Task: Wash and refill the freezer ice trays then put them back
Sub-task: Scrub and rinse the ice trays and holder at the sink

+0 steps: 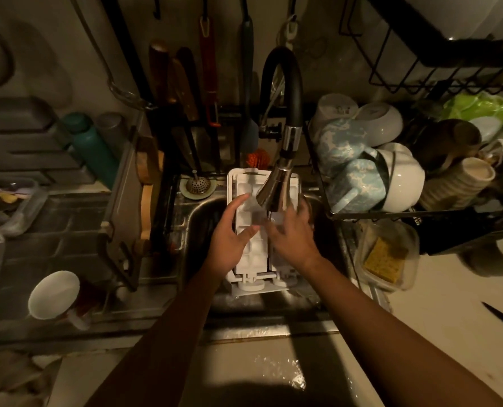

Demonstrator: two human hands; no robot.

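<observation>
I see my left hand [229, 239], fingers spread, on the ice tray [253, 254], right hand [294, 236] too blurred to tell; light, stiff, likely slippery, so I'd grip its long edges.

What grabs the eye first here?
The white tray lies in the sink, centre frame, under the faucet. The left hand rests on it with straight fingers; the right hand is blurred over its right side. Right of the sink, mugs crowd a rack.

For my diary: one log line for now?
white plastic ice tray in steel sink | under black-and-chrome faucet | left hand touching tray | right hand blurred
</observation>
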